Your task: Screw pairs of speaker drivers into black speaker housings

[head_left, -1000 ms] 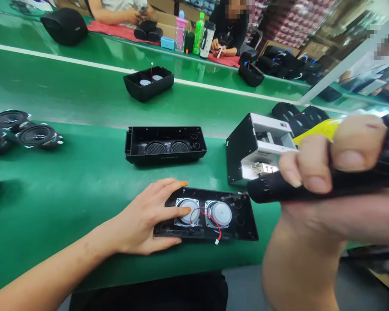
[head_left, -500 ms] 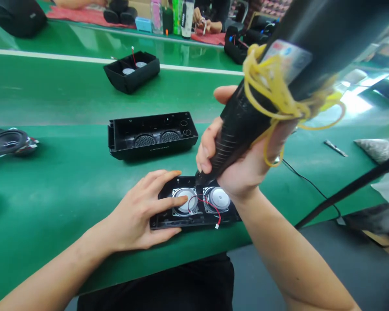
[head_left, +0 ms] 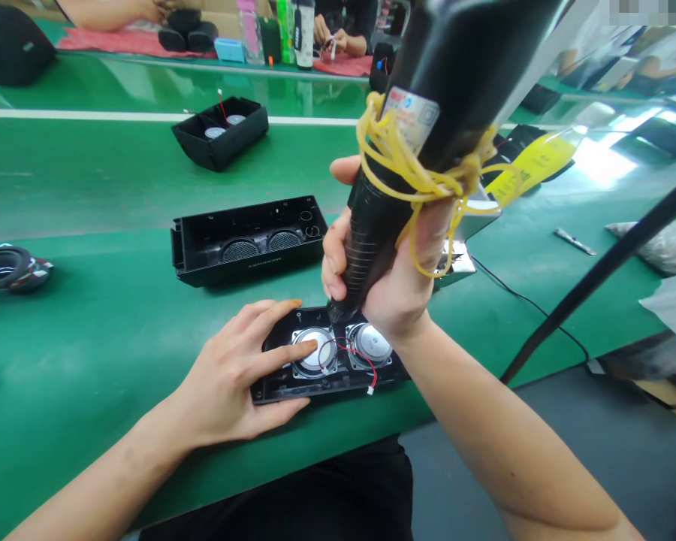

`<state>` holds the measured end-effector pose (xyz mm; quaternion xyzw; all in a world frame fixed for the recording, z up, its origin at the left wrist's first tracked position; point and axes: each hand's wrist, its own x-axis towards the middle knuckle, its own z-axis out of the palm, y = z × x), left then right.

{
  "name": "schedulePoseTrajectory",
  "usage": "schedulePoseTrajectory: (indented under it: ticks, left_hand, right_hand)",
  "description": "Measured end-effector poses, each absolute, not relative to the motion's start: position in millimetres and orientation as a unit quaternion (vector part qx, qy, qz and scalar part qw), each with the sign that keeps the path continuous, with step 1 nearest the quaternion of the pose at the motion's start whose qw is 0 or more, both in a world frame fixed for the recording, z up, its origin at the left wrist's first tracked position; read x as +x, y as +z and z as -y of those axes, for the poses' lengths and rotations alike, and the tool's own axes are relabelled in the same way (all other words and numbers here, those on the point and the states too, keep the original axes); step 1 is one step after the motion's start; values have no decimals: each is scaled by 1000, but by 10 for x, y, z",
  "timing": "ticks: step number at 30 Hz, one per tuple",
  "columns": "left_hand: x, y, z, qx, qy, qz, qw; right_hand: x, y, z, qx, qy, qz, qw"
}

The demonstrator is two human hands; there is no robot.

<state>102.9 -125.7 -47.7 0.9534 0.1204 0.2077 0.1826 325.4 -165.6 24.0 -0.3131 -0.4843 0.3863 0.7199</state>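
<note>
My right hand (head_left: 394,270) is wrapped round a black electric screwdriver (head_left: 428,83) with yellow rubber bands knotted about it. The tool slants down, its tip at a screw spot between two silver speaker drivers (head_left: 373,343), the bit partly hidden. These drivers sit in a black speaker housing (head_left: 285,391) at the table's near edge. My left hand (head_left: 242,368) grips the housing's left end, thumb on the near side, one fingertip on the left driver. A red and black wire (head_left: 356,350) with a white plug lies over the drivers.
Another open black housing (head_left: 248,240) lies just beyond, and a third (head_left: 222,134) farther back. At left is a loose round speaker (head_left: 5,269). A black strap-like bar (head_left: 602,278) crosses the right side. Another person's hands (head_left: 335,37) work across the table (head_left: 79,323).
The view has shifted, so most things appear slightly farther left. The screwdriver stands a little more upright, its tip still between the drivers. My left hand keeps its hold on the housing.
</note>
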Motion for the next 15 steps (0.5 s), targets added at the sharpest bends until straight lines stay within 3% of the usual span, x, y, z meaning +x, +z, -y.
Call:
schedulePoseTrajectory:
  ticks: [10,15]
  left_hand:
    - [1045,-491,1250,954,214,-116,173]
    - [1036,-489,1257,954,214,-116,173]
  right_hand:
    - [3287,60,1553,-215,423,491,730]
    - [3267,81,1574,-272,418,484,719]
